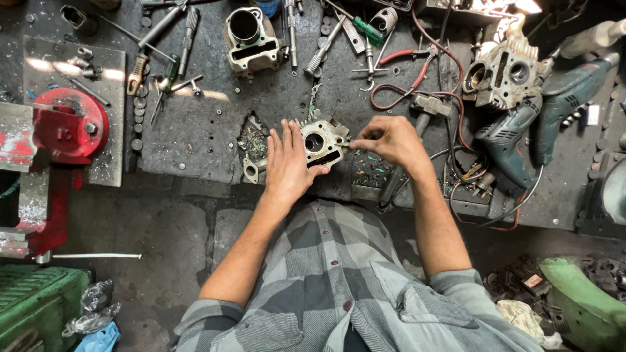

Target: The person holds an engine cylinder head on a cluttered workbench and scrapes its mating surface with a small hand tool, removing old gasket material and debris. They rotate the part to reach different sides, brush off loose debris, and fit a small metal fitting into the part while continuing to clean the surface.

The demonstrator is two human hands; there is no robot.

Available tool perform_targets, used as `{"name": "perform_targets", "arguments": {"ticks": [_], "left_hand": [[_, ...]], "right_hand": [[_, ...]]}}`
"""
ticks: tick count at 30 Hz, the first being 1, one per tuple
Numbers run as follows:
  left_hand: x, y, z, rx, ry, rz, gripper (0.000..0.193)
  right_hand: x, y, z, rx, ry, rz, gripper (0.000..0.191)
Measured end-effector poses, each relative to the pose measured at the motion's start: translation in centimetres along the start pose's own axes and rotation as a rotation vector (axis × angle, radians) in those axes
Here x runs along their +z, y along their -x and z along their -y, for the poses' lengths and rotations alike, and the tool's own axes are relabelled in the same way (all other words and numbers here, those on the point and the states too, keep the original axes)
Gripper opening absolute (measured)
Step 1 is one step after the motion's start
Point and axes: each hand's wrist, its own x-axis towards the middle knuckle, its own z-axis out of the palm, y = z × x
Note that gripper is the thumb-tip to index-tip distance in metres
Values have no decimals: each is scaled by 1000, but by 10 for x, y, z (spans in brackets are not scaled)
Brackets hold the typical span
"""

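Cylinder head (321, 142) flat, ports up, left hand (287, 164) steadying

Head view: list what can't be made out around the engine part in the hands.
- Engine part: its left side is hidden under the left hand.
- Whatever the right hand pinches: too small, covered by its fingers.
- Small bits in the bench hole: too small to tell apart.
- Drill: its front end is cut off by the right edge.
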Motion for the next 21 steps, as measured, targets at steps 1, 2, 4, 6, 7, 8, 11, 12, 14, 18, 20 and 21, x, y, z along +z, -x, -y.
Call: {"name": "perform_targets", "arguments": {"ticks": [1, 2, 4, 6, 7, 8, 11, 12, 14, 18, 20, 21], "left_hand": [[0, 0, 0, 0, -1, 1, 128], [0, 0, 0, 0, -1, 2, 128], [0, 0, 0, -8, 1, -1, 128], [0, 0, -1, -7, 3, -4, 128], [-1, -1, -1, -9, 2, 1, 128], [-1, -1, -1, -13, 3, 6, 128], [-2, 0, -2, -13, 11, 7, 127], [-2, -1, -2, -5, 13, 1, 127], [-3, -2, 0, -3, 15, 17, 130], [-1, 0, 6, -29, 52, 121, 138], [2, 1, 9, -18, 137, 60, 138], [2, 3, 10, -12, 176, 28, 138]], "right_hand": [[0, -1, -1, -20, 19, -9, 28], [-1, -3, -2, -41, 39, -19, 28], [-3, -7, -3, -50, 65, -11, 29], [-7, -12, -6, -19, 77, 10, 31], [-10, -16, -7, -93, 71, 20, 31], [-13, -18, -8, -168, 65, 33, 32], [-15, -22, -10, -138, 85, 11, 31], [-16, -23, -10, -86, 98, -14, 31], [-17, -28, -11, -145, 89, 114, 32], [-18, -37, -12, -159, 196, -3, 33], [-19, -44, -14, -180, 183, 95, 31], [-20, -46, -16, -191, 174, 142, 30]]}}
